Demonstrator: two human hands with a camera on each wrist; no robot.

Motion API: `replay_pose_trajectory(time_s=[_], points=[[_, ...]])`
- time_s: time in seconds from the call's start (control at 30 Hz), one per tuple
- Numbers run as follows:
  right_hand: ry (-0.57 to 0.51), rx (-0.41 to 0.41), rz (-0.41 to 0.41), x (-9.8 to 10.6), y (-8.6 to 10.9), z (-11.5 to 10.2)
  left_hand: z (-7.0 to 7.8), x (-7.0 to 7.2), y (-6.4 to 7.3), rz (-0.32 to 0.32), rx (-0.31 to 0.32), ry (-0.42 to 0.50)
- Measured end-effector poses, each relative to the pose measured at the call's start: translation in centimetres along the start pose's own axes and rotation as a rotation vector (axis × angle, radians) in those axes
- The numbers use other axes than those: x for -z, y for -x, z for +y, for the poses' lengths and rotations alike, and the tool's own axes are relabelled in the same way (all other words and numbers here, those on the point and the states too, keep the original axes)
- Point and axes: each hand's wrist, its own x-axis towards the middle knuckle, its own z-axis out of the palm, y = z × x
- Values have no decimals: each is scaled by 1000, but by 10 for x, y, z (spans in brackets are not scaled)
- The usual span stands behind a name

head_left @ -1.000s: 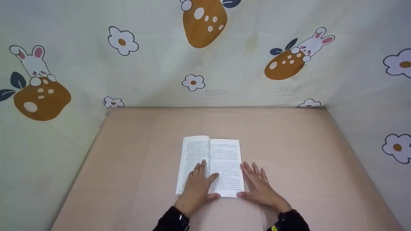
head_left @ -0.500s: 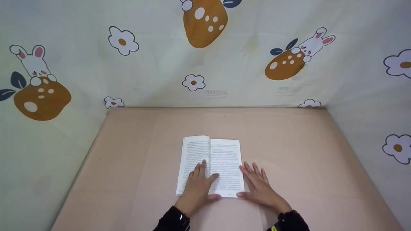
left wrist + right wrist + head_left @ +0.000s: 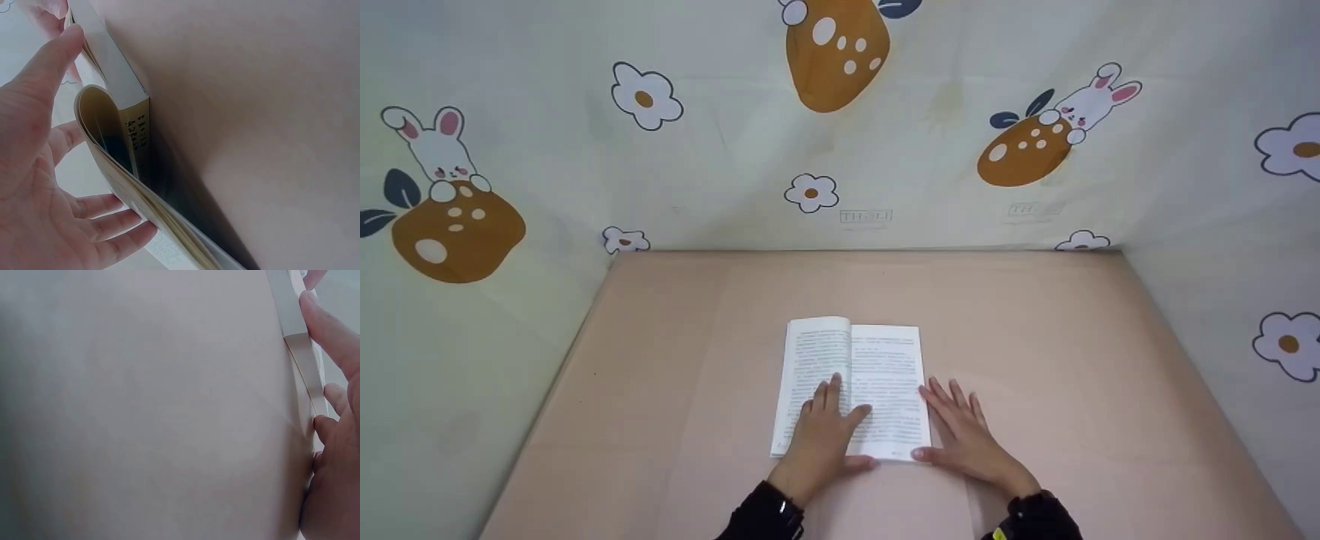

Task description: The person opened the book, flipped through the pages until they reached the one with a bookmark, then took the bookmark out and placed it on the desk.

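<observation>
An open book [image 3: 885,367] with printed white pages lies on the table, its left pages bulging up near the fold. My left hand [image 3: 819,439] rests across the lower left page with fingers straight, and one digit reaches over the fold onto the right page. In the left wrist view its fingertips press the curved stack of pages [image 3: 90,112], and the spine [image 3: 135,132] shows dark lettering. My right hand [image 3: 971,446] lies spread at the book's right edge, thumb on the lower right corner. In the right wrist view its fingertips touch the page block's edge [image 3: 292,315].
The pinkish-beige tabletop [image 3: 660,337] surrounds the book. Pale walls [image 3: 720,150] printed with rabbits, flowers and brown fruit rise at the back and on both sides. Dark sleeves [image 3: 765,514] cover both wrists.
</observation>
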Motion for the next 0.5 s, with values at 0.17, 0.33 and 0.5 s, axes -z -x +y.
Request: replay_pose_trajectory(time_s=[0.17, 0.33, 0.5], points=[[14, -10, 6, -1, 0, -1, 0, 1, 0, -20, 9, 9], [24, -26, 9, -2, -1, -2, 0, 1, -1, -40, 14, 17], [24, -43, 3, -2, -1, -2, 0, 2, 0, -47, 12, 17]])
